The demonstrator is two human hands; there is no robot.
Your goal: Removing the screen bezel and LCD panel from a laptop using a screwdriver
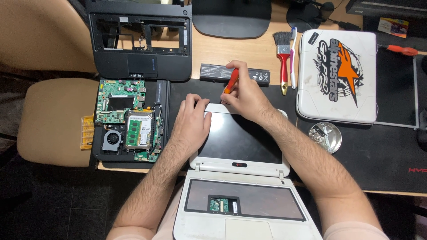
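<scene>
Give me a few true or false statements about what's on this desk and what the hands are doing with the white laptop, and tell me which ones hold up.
1. The right hand holds a screwdriver with an orange and red handle at the top edge of the white laptop. True.
2. The left hand rests on the paintbrush. False: it lies on the upper left corner of the laptop's screen; the paintbrush lies apart, to the right of the battery.
3. The white laptop has its keyboard in place. False: the keyboard bay is bare, with a small green board showing.
4. A bare green circuit board with a fan lies to the left of the laptop. True.
5. A small round dish sits right of the laptop. True.
</scene>
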